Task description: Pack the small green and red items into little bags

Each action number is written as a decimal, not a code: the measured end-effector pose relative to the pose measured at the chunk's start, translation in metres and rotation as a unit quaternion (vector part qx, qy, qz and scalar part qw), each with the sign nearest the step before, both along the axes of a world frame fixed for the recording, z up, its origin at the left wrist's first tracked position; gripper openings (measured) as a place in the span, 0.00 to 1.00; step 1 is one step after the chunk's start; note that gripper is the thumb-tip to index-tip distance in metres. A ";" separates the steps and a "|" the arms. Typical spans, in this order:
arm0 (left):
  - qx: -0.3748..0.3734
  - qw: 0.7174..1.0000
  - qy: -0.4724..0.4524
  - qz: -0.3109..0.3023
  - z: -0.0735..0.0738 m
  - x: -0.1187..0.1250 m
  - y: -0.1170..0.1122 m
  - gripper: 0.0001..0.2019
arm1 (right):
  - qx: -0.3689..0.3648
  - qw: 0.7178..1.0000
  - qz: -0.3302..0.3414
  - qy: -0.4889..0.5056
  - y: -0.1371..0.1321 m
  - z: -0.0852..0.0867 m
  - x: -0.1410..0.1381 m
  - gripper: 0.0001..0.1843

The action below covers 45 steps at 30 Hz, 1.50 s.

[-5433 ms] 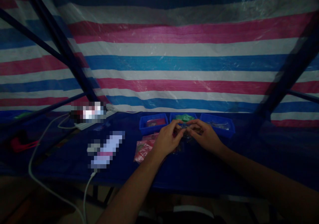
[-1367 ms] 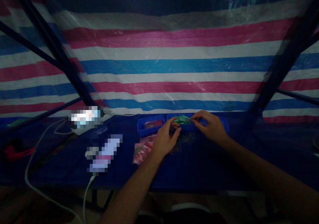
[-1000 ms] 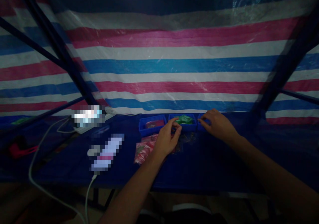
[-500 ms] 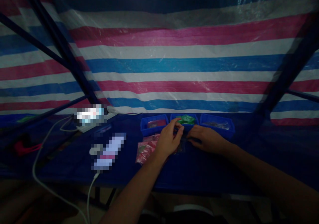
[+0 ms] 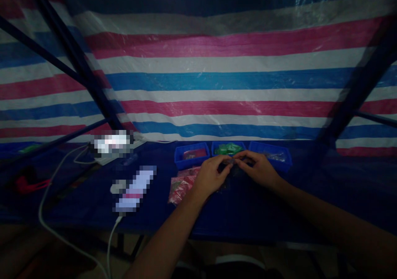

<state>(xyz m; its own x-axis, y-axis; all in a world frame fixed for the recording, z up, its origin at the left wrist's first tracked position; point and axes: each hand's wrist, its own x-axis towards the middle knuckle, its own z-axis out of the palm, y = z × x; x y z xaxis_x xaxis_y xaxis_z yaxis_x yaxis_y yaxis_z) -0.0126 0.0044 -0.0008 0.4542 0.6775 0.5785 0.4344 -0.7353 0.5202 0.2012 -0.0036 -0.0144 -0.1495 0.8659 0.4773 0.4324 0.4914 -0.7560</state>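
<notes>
My left hand (image 5: 214, 173) and my right hand (image 5: 259, 169) meet in front of the middle bin, thumbs and fingers pinched. Between the fingertips is a small clear plastic packet (image 5: 230, 162), mostly covered and dim. Beside my left hand lies a pile of pink packets (image 5: 182, 190), partly hidden by the wrist. The middle blue bin (image 5: 214, 152) holds green packets (image 5: 229, 148). In the left blue bin (image 5: 186, 162) there is a pink packet (image 5: 194, 153). Clear packets (image 5: 274, 156) lie in the right blue bin (image 5: 287, 163), close behind my right hand.
A charging phone (image 5: 136, 190) lies on the blue table (image 5: 263, 217), near a round grey object (image 5: 118, 186). Farther left stand a lit screen (image 5: 111, 143) and a white power strip (image 5: 107, 158) with cables. Blue metal bars (image 5: 89, 80) and striped sheeting (image 5: 217, 80) border the table.
My right hand has risen and shifted left, so its fingertips now meet the left hand's around the clear packet. My left hand moved slightly right and drew back from the green packets.
</notes>
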 end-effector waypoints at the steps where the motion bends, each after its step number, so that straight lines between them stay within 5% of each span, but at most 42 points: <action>1: -0.005 1.000 -0.001 -0.004 0.001 0.000 0.000 0.10 | -0.011 1.000 0.011 0.013 -0.001 0.000 -0.001 0.12; 6: -0.013 1.000 -0.003 -0.003 0.004 -0.002 -0.001 0.09 | -0.034 0.995 0.071 0.060 -0.002 0.001 -0.004 0.13; 13: -0.007 1.000 -0.004 0.008 0.004 -0.001 -0.001 0.08 | 0.000 0.999 0.031 0.041 -0.002 0.004 -0.004 0.10; 20: -0.063 0.998 -0.030 0.004 0.004 -0.002 -0.003 0.17 | -0.020 0.995 0.063 0.074 -0.002 0.003 -0.005 0.10; 28: -0.042 0.998 -0.055 0.008 0.006 0.000 -0.006 0.17 | -0.018 0.994 0.059 0.087 0.000 -0.002 -0.004 0.10; 41: -0.063 0.994 -0.079 -0.046 0.004 0.000 -0.003 0.16 | -0.009 0.995 0.059 0.080 -0.004 0.000 -0.007 0.09; 45: -0.028 0.997 -0.071 0.019 0.003 0.000 -0.003 0.17 | 0.007 0.995 0.032 0.097 -0.003 0.000 -0.008 0.09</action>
